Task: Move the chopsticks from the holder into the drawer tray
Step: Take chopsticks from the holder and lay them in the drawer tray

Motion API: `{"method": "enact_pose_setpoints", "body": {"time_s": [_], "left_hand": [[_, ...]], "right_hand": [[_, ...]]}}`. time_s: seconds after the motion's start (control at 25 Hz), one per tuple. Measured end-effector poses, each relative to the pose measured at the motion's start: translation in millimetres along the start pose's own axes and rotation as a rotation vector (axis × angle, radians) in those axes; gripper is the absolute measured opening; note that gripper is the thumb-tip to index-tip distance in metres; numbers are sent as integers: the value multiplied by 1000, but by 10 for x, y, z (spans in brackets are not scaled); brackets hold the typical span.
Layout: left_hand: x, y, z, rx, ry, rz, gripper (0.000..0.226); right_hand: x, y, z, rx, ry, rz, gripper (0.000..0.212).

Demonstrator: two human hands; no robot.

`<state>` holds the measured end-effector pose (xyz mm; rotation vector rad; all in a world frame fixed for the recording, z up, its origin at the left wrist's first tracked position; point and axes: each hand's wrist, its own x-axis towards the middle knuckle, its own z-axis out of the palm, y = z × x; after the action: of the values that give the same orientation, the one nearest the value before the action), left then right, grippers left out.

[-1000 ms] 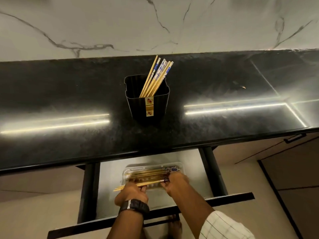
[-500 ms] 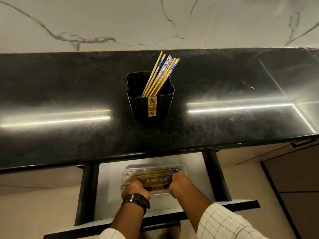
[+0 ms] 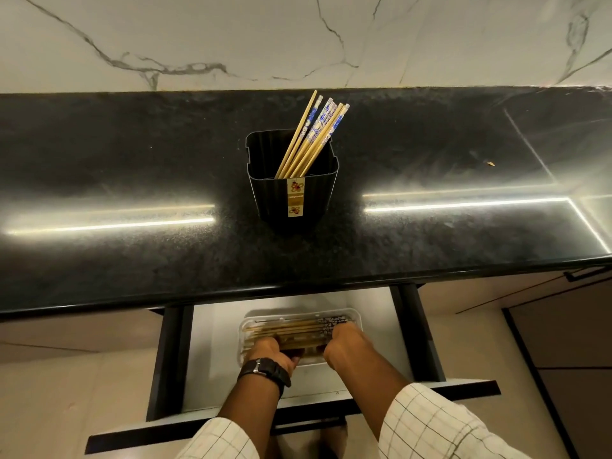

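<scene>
A black ribbed holder (image 3: 293,193) stands mid-counter with several chopsticks (image 3: 314,134) leaning right in it, some with blue-patterned tops. Below, in the open drawer (image 3: 215,342), a clear plastic tray (image 3: 357,321) has several chopsticks (image 3: 291,327) lying lengthwise. My left hand (image 3: 270,352), with a black watch on the wrist, and my right hand (image 3: 347,346) reach into the tray's near side. Their fingers curl down over a pair of chopsticks there, left hand at the left end, right hand at the right end. The fingertips are hidden.
The black granite counter (image 3: 132,193) overhangs the back of the drawer, and a marble wall (image 3: 231,34) rises behind it. The dark drawer front (image 3: 463,389) juts toward me. A cabinet handle (image 3: 583,273) sits at the right. A small crumb (image 3: 490,164) lies on the counter.
Both hands have lowered the pair of chopsticks from just above the tray's near edge down into the tray. The left end no longer sticks out past the tray. The holder is unchanged.
</scene>
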<state>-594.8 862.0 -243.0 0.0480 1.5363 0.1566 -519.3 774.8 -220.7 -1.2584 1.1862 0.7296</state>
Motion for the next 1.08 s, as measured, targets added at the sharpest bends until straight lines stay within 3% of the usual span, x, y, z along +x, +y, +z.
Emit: {"method": "enact_pose_setpoints", "body": {"time_s": [0.04, 0.16, 0.36, 0.48, 0.6, 0.84, 0.92, 1.0, 1.08], "left_hand": [[-21, 22, 4, 10, -16, -7, 39], [-169, 81, 2, 64, -31, -12, 39], [-447, 118, -68, 121, -169, 35, 40], [-771, 244, 15, 119, -207, 311, 31], [-1157, 504, 126, 187, -240, 705, 18], [-1766, 925, 508, 298, -270, 1304, 8], [-1813, 1045, 750, 394, -224, 1398, 22], [-1798, 1155, 987, 542, -207, 1382, 45], [-1741, 1216, 1155, 661, -205, 1356, 52]], "right_hand": [[29, -30, -8, -123, 59, 2, 36], [117, -52, 32, -261, 9, 31, 36], [-218, -77, 1, -103, -179, 77, 39], [-557, -157, 2, -34, -272, 2, 29], [-926, -321, 8, 2, -362, -120, 22], [-1511, -880, 204, 66, -378, -538, 11], [-1600, -1080, 370, 104, -396, -652, 9], [-1639, -1273, 591, 100, -384, -743, 6], [-1635, -1446, 839, 51, -349, -808, 6]]}}
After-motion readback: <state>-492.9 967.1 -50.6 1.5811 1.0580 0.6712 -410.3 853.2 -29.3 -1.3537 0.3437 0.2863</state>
